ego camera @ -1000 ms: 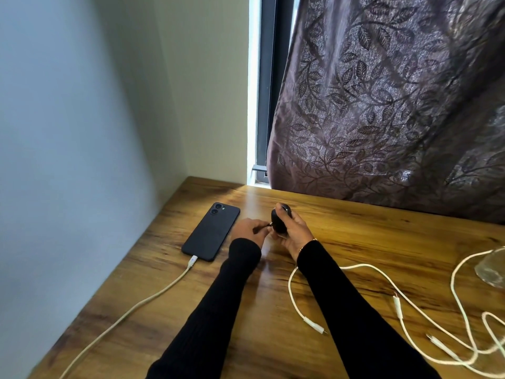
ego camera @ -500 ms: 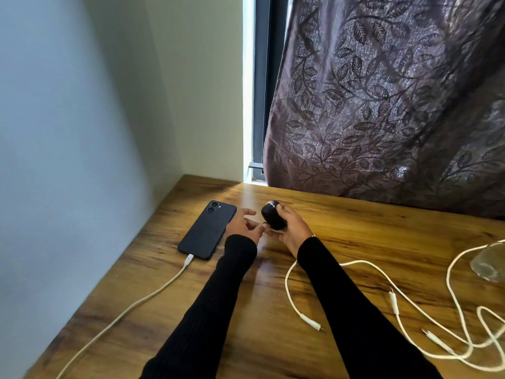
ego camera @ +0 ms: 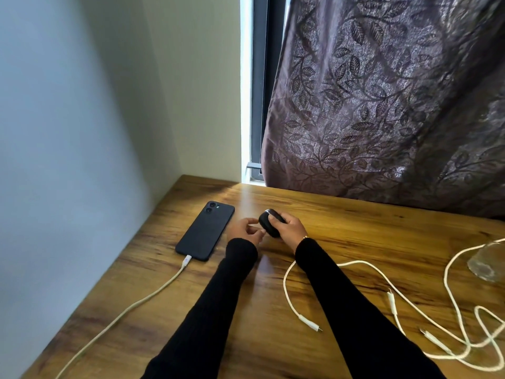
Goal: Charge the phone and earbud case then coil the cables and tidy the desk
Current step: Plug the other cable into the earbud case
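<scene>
While phone (ego camera: 205, 231) charges | right hand (ego camera: 287, 228) grips earbud case (ego camera: 269, 222)

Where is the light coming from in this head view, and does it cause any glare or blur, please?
Head view: daylight enters through the window gap beside the curtain, leaving a bright patch on the desk near the phone; the left wall looks soft, and straight edges bow from wide-angle distortion.

A single wide-angle camera sat on the person's head, above the near edge of the counter (ego camera: 341, 242), and looked forward and steeply down across it. It stood close over the counter, facing the curtain (ego camera: 382, 105) and window strip behind the counter's far edge, with a wall at the counter's left.
</scene>
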